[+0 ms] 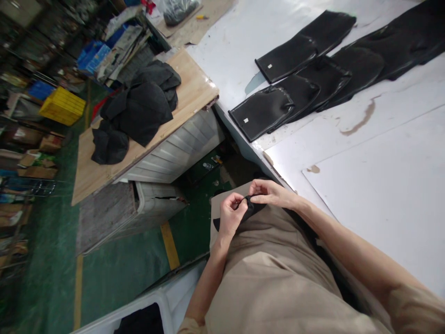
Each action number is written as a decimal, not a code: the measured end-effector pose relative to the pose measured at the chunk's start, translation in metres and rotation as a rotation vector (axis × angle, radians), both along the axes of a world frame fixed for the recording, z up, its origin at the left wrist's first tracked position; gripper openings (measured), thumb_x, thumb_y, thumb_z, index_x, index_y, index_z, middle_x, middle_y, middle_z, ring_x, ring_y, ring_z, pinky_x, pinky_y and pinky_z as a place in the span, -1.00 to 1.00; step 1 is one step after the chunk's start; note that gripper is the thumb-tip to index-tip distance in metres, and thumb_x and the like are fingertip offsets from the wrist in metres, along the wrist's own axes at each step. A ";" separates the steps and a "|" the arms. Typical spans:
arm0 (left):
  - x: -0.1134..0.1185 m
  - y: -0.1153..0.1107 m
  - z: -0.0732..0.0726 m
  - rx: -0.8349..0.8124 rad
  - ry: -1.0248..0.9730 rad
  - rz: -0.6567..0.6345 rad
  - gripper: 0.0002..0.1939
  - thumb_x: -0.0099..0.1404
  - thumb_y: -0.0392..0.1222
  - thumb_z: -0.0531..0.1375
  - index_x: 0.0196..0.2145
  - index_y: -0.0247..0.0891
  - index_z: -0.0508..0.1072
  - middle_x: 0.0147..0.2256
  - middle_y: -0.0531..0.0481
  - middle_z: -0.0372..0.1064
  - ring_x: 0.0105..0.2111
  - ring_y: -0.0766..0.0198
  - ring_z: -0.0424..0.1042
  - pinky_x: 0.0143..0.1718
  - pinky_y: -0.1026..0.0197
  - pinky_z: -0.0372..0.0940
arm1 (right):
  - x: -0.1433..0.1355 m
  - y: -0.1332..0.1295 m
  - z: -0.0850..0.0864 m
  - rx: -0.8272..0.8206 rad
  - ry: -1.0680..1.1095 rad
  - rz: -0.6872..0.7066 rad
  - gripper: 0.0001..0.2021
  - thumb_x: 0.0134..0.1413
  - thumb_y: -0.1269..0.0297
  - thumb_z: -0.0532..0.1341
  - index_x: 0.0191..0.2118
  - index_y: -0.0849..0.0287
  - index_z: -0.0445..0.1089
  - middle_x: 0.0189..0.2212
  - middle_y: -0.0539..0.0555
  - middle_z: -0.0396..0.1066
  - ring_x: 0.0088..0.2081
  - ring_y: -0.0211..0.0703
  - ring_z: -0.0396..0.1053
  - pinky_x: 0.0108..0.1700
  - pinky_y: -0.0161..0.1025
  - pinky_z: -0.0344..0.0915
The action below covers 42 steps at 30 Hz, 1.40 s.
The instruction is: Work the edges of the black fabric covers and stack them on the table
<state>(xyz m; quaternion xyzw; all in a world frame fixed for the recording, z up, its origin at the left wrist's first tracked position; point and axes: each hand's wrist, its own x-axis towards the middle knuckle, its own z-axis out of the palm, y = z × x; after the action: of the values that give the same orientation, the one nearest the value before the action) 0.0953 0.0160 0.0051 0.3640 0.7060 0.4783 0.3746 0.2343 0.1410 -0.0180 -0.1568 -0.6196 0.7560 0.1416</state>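
Observation:
A small black fabric piece [253, 209] lies over my lap, its upper edge pinched between both hands. My left hand [232, 214] has thumb and fingers closed on the edge at the left. Close beside it on the right, my right hand [271, 193] pinches the same edge, fingertips nearly touching the left ones. On the white table [382, 171], black flat pieces [266, 111] overlap in a row, and another black piece [288, 58] lies above them. Two of these bear small white labels.
Dark fabric pieces [142, 104] are heaped on a wooden board [194, 83] at the left. A white bin [165, 306] holding black material stands at the bottom. A yellow crate [62, 105] and boxes are farther left.

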 end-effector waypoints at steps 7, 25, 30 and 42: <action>0.001 0.000 0.002 0.015 0.045 -0.023 -0.88 0.18 -0.22 0.21 -0.48 -0.28 0.41 -0.50 0.05 0.34 -0.47 0.34 0.31 -0.44 0.34 0.20 | 0.000 0.002 -0.004 0.224 -0.039 0.041 -0.68 -0.06 0.08 0.38 -0.32 0.21 0.36 -0.40 -0.03 0.34 -0.34 -0.24 0.27 -0.30 -0.32 0.21; -0.009 -0.005 0.001 -0.026 -0.114 -0.131 -0.77 0.18 -0.07 0.29 -0.33 -0.30 0.43 -0.44 0.05 0.38 -0.45 0.35 0.34 -0.41 0.34 0.22 | -0.001 0.000 -0.003 0.090 0.036 -0.013 -0.71 0.08 0.08 0.31 -0.36 0.22 0.34 -0.39 0.00 0.32 -0.33 -0.23 0.25 -0.26 -0.29 0.21; -0.013 -0.006 -0.002 -0.017 -0.131 -0.161 -0.75 0.18 -0.05 0.30 -0.36 -0.31 0.43 -0.44 0.05 0.37 -0.43 0.35 0.33 -0.38 0.34 0.22 | -0.002 -0.001 -0.006 0.103 0.039 -0.018 -0.70 0.08 0.05 0.30 -0.37 0.22 0.35 -0.40 -0.01 0.30 -0.34 -0.24 0.23 -0.27 -0.31 0.19; -0.015 -0.006 0.001 -0.030 -0.089 -0.214 -0.76 0.23 -0.06 0.26 -0.40 -0.32 0.44 -0.50 0.09 0.22 -0.50 0.41 0.16 -0.48 0.35 0.07 | -0.002 -0.002 -0.008 -0.002 0.057 -0.016 -0.67 0.05 0.03 0.32 -0.38 0.22 0.33 -0.46 -0.05 0.28 -0.41 -0.28 0.19 -0.33 -0.32 0.16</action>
<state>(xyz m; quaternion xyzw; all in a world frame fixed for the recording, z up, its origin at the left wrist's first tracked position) 0.0806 0.0102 0.0065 0.4103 0.6527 0.4406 0.4598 0.2324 0.1386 -0.0263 -0.1400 -0.6132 0.7597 0.1649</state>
